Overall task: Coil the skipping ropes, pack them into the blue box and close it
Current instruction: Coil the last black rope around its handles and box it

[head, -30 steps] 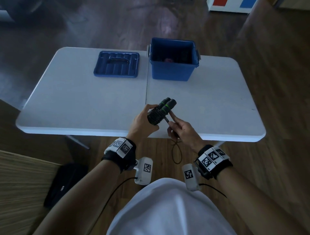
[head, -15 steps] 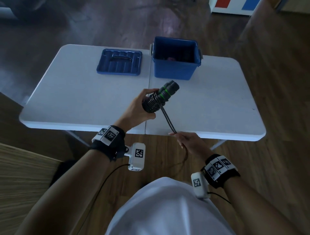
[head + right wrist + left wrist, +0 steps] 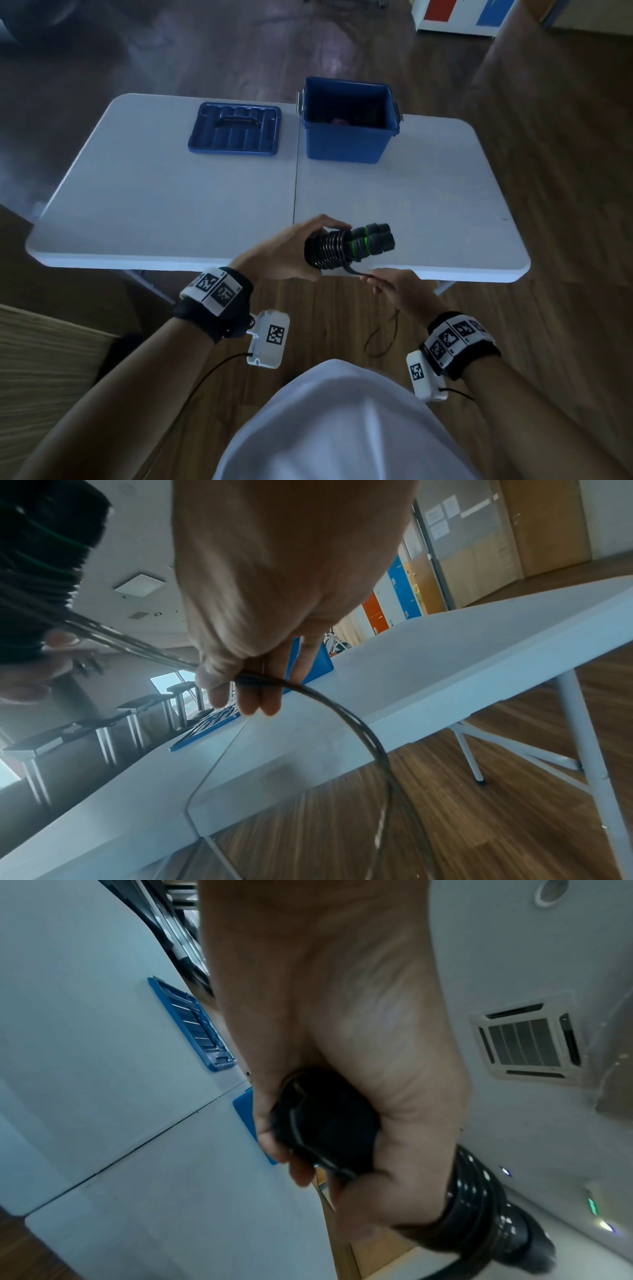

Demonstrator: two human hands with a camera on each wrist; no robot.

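My left hand (image 3: 291,253) grips the two black skipping rope handles (image 3: 352,245) with green rings, held together over the table's near edge, with the thin rope wound round them in several turns. In the left wrist view the handle ends (image 3: 322,1121) sit in my curled fingers. My right hand (image 3: 394,287) pinches the loose rope (image 3: 329,704) just right of the bundle; the remaining loop (image 3: 383,335) hangs toward the floor. The open blue box (image 3: 349,120) stands at the table's far side, something pink inside. Its blue lid (image 3: 234,128) lies flat to the left.
The white folding table (image 3: 171,192) has a centre seam, and its metal legs (image 3: 582,750) show underneath. Wooden floor surrounds it. A dark bag (image 3: 126,346) lies on the floor at my left, beside a light wooden surface (image 3: 44,363).
My left hand has turned the handle bundle and lowered it toward the near edge. My right hand has come up close to the bundle, so the rope between them is shorter and the hanging loop smaller.
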